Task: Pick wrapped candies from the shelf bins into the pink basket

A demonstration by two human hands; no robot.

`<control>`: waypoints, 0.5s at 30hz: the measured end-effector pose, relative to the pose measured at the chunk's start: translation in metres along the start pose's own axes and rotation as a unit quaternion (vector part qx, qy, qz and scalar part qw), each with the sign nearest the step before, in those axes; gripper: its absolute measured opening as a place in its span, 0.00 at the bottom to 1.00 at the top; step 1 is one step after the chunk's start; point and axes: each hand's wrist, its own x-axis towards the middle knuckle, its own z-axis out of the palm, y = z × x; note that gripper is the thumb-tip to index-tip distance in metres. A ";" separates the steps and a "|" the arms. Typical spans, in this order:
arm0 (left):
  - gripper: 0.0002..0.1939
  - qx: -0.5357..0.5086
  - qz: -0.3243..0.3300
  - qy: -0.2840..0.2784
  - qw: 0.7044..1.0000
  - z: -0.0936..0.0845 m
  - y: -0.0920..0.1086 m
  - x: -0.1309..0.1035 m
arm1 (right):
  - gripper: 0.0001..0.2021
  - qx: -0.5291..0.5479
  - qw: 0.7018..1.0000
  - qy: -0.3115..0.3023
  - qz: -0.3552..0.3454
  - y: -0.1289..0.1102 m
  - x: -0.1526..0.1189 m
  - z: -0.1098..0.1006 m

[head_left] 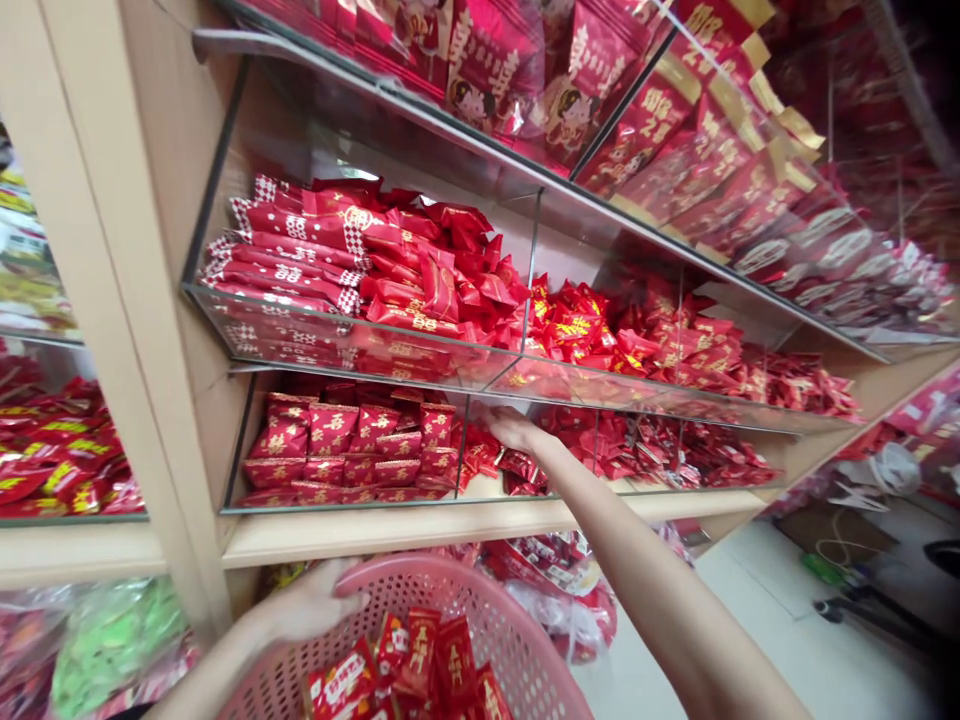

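A pink perforated plastic basket (536, 640) is at the bottom of the view, holding several red candy packets (417, 655). My left hand (319, 603) is closed on its rim at the left side. My right hand (514, 430) reaches over the glass front into the lower shelf, beside a compartment divider. Its fingers look stretched out, their tips partly lost in the shadow. Below it lie small red wrapped candies (480, 455). Larger red packets (334, 425) are stacked in the compartment to the left.
Glass dividers (532, 270) split the upper shelf, which holds long red packets (289, 250) and loose red candies (577, 325). A glass ledge (450, 120) juts out above. A wooden post (97, 250) stands left. Plastic bags (577, 610) lie under the shelf, on the tiled floor (757, 600).
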 end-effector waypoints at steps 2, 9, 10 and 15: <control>0.29 0.008 0.003 -0.001 1.000 0.000 -0.001 0.001 | 0.29 0.011 0.999 0.028 -0.015 0.005 -0.007 -0.001; 0.31 0.016 -0.005 -0.002 1.000 0.001 -0.006 0.006 | 0.18 -0.013 0.998 0.057 0.009 0.030 -0.014 0.007; 0.31 0.013 -0.002 -0.005 1.000 0.002 -0.007 0.007 | 0.19 -0.018 0.998 0.052 0.013 0.031 -0.013 0.009; 0.30 0.020 -0.009 0.019 1.000 0.002 -0.006 0.007 | 0.20 -0.049 0.999 0.021 0.011 0.027 -0.004 0.017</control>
